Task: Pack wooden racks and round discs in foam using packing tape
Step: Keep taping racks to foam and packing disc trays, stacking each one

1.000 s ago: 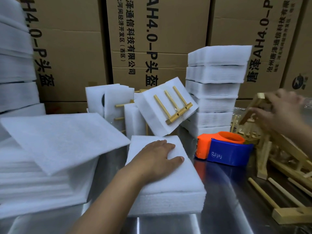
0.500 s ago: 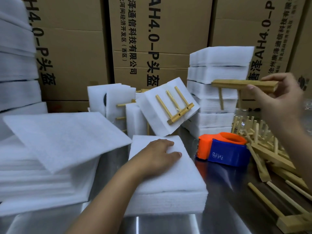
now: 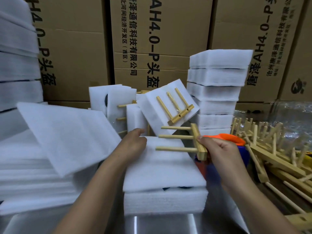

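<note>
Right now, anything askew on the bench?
The taped foam pack at the back sits tilted beside the tall foam stack. The loose foam sheet on the left lies skewed across its pile; the wooden racks on the right are a tangled heap.

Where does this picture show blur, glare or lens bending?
Head view: cardboard boxes lean toward the edges, lens distortion; the foam stack at left is smeared; the metal table shows bright glare streaks; the wooden rack in the right hand is fairly sharp.
</note>
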Available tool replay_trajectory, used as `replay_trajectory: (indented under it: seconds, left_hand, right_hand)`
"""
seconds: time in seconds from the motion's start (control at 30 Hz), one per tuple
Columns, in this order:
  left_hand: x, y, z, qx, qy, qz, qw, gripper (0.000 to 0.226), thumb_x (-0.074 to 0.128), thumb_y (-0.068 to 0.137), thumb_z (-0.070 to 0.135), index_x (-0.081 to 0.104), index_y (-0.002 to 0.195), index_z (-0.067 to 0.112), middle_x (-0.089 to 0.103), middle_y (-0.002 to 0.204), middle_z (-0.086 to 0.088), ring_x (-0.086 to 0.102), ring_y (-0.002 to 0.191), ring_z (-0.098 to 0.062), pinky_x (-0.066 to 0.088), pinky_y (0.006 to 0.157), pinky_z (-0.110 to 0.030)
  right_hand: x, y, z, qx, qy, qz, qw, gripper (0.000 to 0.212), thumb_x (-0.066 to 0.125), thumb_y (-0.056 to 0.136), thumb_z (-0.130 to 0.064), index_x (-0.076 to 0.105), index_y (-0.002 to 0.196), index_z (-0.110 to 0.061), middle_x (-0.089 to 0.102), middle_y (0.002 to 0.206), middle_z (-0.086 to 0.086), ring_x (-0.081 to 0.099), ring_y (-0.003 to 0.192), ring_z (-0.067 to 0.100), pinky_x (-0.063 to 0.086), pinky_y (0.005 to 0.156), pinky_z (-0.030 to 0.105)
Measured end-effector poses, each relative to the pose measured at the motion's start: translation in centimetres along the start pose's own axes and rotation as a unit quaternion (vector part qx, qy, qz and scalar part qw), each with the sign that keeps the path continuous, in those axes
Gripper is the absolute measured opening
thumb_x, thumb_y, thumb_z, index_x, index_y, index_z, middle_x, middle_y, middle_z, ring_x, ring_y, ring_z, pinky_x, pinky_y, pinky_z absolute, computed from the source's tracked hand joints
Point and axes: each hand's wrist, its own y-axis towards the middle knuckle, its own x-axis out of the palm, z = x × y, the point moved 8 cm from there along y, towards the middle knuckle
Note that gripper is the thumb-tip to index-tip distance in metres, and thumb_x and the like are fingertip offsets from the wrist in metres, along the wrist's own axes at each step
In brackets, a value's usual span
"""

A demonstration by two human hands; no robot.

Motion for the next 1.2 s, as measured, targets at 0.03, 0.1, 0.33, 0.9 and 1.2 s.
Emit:
replay_trajectory:
  seconds: [0.03,0.1,0.33,0.9,1.2]
  left_hand:
    - [0.0,0.1,-0.1,-0.008,-0.021,0.007,1.0,0.04,0.044,0.095,0.016,0.048,0.135,0.015,0.048,0.137,-0.001,0.047,0.12,-0.016,0.038,0.091,-0.021]
    - [0.2,0.1,-0.1,-0.024,-0.027,0.005,0.999,0.029,0.04,0.098,0.029,0.057,0.118,0.018,0.055,0.117,0.004,0.048,0.112,-0.016,0.037,0.083,-0.024]
    - [1.3,-0.7,-2.4,-0.131,-0.02,-0.045,0.99,0.057,0.043,0.094,0.042,0.033,0.142,0.013,0.045,0.135,-0.004,0.048,0.112,-0.02,0.034,0.082,-0.025]
    - [2.7,-3.7,-2.0,-0.158,-0.134,-0.051,0.977,0.055,0.045,0.095,0.009,0.022,0.145,0.005,0.05,0.128,-0.02,0.054,0.106,-0.028,0.047,0.092,-0.039]
    - [2.7,-4.0,-2.6,-0.159,-0.188,-0.021,0.969,0.064,0.048,0.093,0.009,0.016,0.149,0.012,0.044,0.137,-0.014,0.053,0.112,-0.032,0.05,0.086,-0.039]
  right_hand:
    - [0.1,-0.2,0.1,-0.005,-0.01,-0.015,1.0,0.038,0.061,0.088,-0.009,0.051,0.064,0.018,0.039,0.061,0.015,0.031,0.052,0.017,0.03,0.042,0.017]
    - [0.5,-0.6,0.2,-0.014,-0.058,-0.041,0.997,0.045,0.062,0.087,-0.012,0.045,0.061,0.02,0.038,0.057,0.014,0.031,0.053,0.017,0.03,0.045,0.021]
    - [1.1,-0.7,3.1,0.07,-0.166,-0.097,0.979,0.025,0.068,0.08,-0.018,0.049,0.066,-0.009,0.046,0.06,0.004,0.041,0.058,0.015,0.034,0.058,0.03]
    - [2.0,-3.2,5.2,0.287,0.122,-0.214,0.926,0.025,0.063,0.073,-0.024,0.076,0.091,-0.035,0.074,0.099,0.009,0.073,0.081,0.025,0.057,0.056,0.028]
    - [2.1,-3.5,4.5,0.253,0.132,-0.211,0.935,0.029,0.055,0.088,-0.014,0.078,0.081,-0.029,0.075,0.091,0.01,0.072,0.072,0.023,0.059,0.056,0.028]
